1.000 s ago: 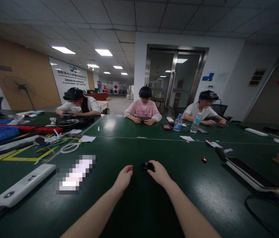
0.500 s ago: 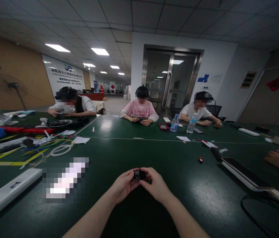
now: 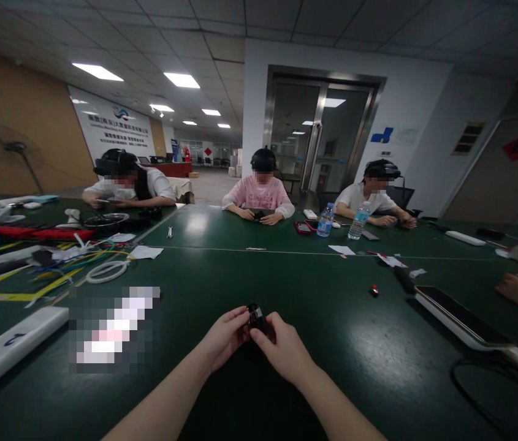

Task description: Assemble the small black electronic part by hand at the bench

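Note:
A small black, glossy block-like object [image 3: 255, 315] is held between both my hands, above the near part of the dark green table [image 3: 222, 269]. My left hand [image 3: 228, 332] grips its left side with thumb and fingers. On its lower right, my right hand [image 3: 278, 340] pinches it, thumb in front. A paler patch shows on its face; its exact kind is too small to tell. Fingers cover part of it.
To the left lie a white bar-shaped device [image 3: 15, 346], a coiled white cable [image 3: 106, 271] and loose wires. A small red item [image 3: 374, 290] and a flat black-topped device [image 3: 458, 315] are on the right. Two bottles [image 3: 326, 220] stand farther back. Several people sit around the table.
The small black object has turned from lying sideways to a more upright tilt. My right hand has shifted slightly lower on it. The whole view has tipped downward a little.

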Demonstrator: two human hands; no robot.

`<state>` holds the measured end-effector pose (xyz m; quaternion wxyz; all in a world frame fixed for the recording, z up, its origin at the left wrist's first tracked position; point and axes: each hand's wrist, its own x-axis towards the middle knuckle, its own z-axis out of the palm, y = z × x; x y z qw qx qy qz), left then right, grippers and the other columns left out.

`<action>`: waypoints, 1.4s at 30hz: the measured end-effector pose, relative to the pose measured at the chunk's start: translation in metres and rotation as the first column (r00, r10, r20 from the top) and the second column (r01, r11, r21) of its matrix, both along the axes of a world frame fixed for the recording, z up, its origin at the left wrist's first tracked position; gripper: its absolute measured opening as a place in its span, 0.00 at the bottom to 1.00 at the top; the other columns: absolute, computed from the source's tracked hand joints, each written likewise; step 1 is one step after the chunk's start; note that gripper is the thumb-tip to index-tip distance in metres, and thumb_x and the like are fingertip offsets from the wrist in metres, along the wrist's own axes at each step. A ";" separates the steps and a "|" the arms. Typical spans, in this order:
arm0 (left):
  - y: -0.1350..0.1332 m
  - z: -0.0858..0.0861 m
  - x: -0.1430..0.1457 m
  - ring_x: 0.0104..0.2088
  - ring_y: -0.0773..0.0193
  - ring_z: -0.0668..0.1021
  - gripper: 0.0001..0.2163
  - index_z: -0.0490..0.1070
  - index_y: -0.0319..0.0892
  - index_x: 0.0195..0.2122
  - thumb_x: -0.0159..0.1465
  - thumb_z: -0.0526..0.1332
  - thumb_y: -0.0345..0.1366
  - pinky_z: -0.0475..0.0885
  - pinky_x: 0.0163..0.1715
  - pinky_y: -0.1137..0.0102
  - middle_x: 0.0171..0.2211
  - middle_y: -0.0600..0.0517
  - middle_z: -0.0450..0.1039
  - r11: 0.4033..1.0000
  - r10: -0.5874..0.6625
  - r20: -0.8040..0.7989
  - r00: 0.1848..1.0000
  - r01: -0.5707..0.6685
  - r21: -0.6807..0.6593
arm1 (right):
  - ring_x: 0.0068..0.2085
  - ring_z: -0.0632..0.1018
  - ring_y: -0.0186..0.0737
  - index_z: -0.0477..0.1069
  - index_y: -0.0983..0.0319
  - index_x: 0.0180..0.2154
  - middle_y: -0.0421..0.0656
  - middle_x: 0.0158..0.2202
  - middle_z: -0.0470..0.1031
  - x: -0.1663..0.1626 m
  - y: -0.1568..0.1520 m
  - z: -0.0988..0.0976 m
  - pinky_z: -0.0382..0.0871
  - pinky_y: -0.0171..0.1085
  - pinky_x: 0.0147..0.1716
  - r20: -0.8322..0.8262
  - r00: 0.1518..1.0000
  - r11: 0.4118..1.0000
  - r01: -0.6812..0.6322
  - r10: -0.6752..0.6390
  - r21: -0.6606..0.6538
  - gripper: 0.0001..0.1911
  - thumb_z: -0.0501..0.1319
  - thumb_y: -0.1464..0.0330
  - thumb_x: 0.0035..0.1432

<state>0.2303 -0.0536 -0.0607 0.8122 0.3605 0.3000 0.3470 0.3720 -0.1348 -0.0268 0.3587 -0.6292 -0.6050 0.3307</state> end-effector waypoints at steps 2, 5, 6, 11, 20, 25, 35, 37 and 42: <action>0.003 0.004 -0.005 0.27 0.70 0.74 0.07 0.72 0.40 0.39 0.58 0.63 0.31 0.66 0.27 0.75 0.31 0.52 0.74 1.000 -0.014 -0.057 0.998 0.014 -0.002 | 0.33 0.74 0.37 0.66 0.59 0.40 0.41 0.34 0.72 0.006 0.000 0.001 0.68 0.37 0.32 -0.023 0.999 1.000 -0.024 0.024 0.005 0.13 0.53 0.59 0.58; 0.006 0.013 -0.012 0.29 0.67 0.74 0.10 0.73 0.40 0.41 0.58 0.63 0.35 0.63 0.26 0.75 0.32 0.50 0.75 0.991 -0.118 -0.142 0.983 0.125 0.042 | 0.36 0.74 0.35 0.51 0.52 0.57 0.42 0.48 0.66 0.015 0.001 0.000 0.70 0.36 0.35 -0.148 0.979 0.990 -0.139 0.140 0.016 0.32 0.60 0.66 0.52; 0.006 0.017 -0.014 0.31 0.67 0.74 0.11 0.73 0.40 0.41 0.58 0.63 0.37 0.63 0.27 0.75 0.33 0.50 0.75 0.987 -0.142 -0.151 0.978 0.152 0.059 | 0.37 0.74 0.35 0.49 0.50 0.58 0.41 0.48 0.66 0.018 0.002 -0.002 0.71 0.36 0.35 -0.161 0.973 0.986 -0.167 0.165 0.002 0.35 0.61 0.69 0.51; 0.005 0.026 -0.017 0.30 0.66 0.73 0.14 0.73 0.40 0.41 0.57 0.62 0.42 0.63 0.27 0.74 0.33 0.50 0.74 0.948 -0.237 -0.289 0.927 0.286 0.140 | 0.36 0.73 0.34 0.52 0.50 0.58 0.41 0.47 0.66 0.016 0.003 -0.007 0.71 0.37 0.36 -0.112 0.977 0.983 -0.184 0.183 0.001 0.36 0.62 0.70 0.49; 0.007 0.018 -0.016 0.21 0.72 0.68 0.14 0.66 0.41 0.30 0.55 0.63 0.47 0.57 0.20 0.77 0.25 0.57 0.66 0.922 -0.191 -0.356 0.915 0.291 0.254 | 0.35 0.74 0.36 0.66 0.57 0.46 0.40 0.39 0.72 0.010 0.005 -0.008 0.69 0.36 0.34 -0.078 0.978 0.981 -0.191 0.193 0.043 0.20 0.62 0.70 0.49; 0.009 0.014 -0.015 0.23 0.71 0.67 0.13 0.66 0.40 0.28 0.55 0.63 0.45 0.59 0.22 0.76 0.24 0.57 0.64 0.936 -0.115 -0.304 0.946 0.205 0.286 | 0.38 0.75 0.38 0.62 0.55 0.50 0.41 0.40 0.72 0.008 0.005 -0.009 0.70 0.38 0.36 -0.159 0.970 0.983 -0.186 0.183 -0.001 0.24 0.62 0.66 0.50; 0.011 0.009 -0.024 0.45 0.58 0.73 0.26 0.62 0.46 0.48 0.49 0.67 0.25 0.66 0.45 0.63 0.43 0.50 0.68 0.843 -0.272 -0.209 0.939 0.337 0.419 | 0.36 0.74 0.37 0.66 0.55 0.45 0.39 0.38 0.72 0.012 0.006 -0.010 0.69 0.37 0.36 -0.034 0.990 0.988 -0.132 0.135 0.086 0.16 0.59 0.67 0.53; 0.013 0.005 -0.023 0.44 0.57 0.73 0.22 0.64 0.44 0.45 0.50 0.66 0.25 0.67 0.44 0.62 0.42 0.49 0.69 0.813 -0.268 -0.260 0.928 0.363 0.456 | 0.36 0.74 0.37 0.67 0.55 0.44 0.39 0.38 0.72 0.011 0.004 -0.008 0.68 0.37 0.36 0.035 0.992 0.986 -0.128 0.125 0.103 0.15 0.60 0.68 0.52; 0.014 0.001 -0.025 0.41 0.57 0.75 0.20 0.64 0.42 0.45 0.51 0.65 0.26 0.69 0.40 0.61 0.41 0.48 0.69 0.758 -0.247 -0.405 0.880 0.436 0.486 | 0.40 0.73 0.39 0.69 0.55 0.39 0.39 0.42 0.70 0.006 0.001 -0.004 0.68 0.37 0.37 0.129 0.984 0.982 -0.140 0.124 0.125 0.10 0.60 0.69 0.51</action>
